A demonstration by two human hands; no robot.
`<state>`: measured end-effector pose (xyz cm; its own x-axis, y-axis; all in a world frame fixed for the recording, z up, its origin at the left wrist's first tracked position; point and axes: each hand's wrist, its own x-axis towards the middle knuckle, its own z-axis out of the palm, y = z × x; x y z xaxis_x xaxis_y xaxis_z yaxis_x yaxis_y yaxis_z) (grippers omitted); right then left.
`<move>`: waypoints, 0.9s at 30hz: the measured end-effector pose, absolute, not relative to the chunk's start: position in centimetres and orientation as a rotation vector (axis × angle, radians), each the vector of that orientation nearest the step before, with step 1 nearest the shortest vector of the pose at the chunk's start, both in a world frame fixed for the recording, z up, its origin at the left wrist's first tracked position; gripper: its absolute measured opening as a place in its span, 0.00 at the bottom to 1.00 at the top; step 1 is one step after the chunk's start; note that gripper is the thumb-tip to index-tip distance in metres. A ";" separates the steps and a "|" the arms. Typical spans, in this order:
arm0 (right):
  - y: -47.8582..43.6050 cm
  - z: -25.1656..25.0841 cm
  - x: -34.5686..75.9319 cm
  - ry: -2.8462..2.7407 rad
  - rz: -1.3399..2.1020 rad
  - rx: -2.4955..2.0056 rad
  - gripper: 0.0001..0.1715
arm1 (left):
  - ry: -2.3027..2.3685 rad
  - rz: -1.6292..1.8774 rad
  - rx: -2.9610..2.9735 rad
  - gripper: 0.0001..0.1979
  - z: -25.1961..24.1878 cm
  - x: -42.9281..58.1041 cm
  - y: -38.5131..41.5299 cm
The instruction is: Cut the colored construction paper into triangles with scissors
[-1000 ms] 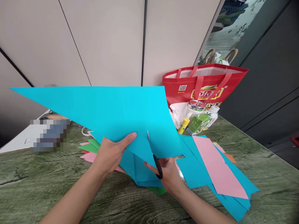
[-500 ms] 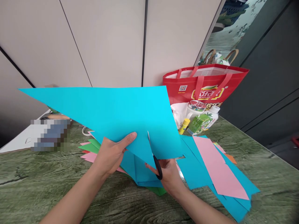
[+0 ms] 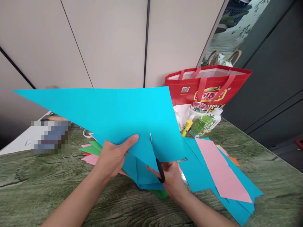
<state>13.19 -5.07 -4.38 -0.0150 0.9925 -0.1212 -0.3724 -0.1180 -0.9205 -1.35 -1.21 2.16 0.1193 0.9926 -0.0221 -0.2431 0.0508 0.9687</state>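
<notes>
A large blue sheet of paper [image 3: 118, 110] is held up above the table, its long corner pointing left. My left hand [image 3: 115, 156] pinches its lower edge, thumb on top and fingers hidden beneath. My right hand [image 3: 172, 176] is closed round the scissors [image 3: 160, 171], whose black handle loop shows. One blade lies over the sheet beside a slit running up from the lower edge; the other blade is hidden. Below the hands lies a stack of blue paper [image 3: 148, 176] with green paper [image 3: 159, 193] under it. Pink and green sheets [image 3: 91, 151] stick out at the left.
On the right lie blue paper pieces [image 3: 196, 179] and a pink strip [image 3: 222, 170]. Behind them stand a yellow glue stick [image 3: 187, 127], a green carton [image 3: 201, 125], a white bottle [image 3: 216, 118], a lidded jar [image 3: 198, 110] and a red bag [image 3: 210, 78]. A blurred-out object [image 3: 52, 135] lies left.
The sheet's left tip has shifted slightly further left. Both hands, the scissors and the slit look nearly the same.
</notes>
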 end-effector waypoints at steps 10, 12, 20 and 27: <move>-4.9 -4.5 13.1 -0.856 1.433 -1.056 0.35 | 0.948 1.188 1.034 0.26 2.4 -1.2 -1.5; -4.9 -4.6 13.2 -0.857 1.434 -1.063 0.35 | 0.939 1.191 1.043 0.24 2.2 -1.3 -1.4; -4.9 -4.7 13.1 -0.936 1.359 -1.017 0.30 | 0.922 1.147 1.006 0.20 2.1 -1.6 -1.1; -4.8 -4.8 13.0 -0.944 1.330 -0.977 0.33 | 1.045 1.131 1.078 0.20 2.0 -1.4 -1.2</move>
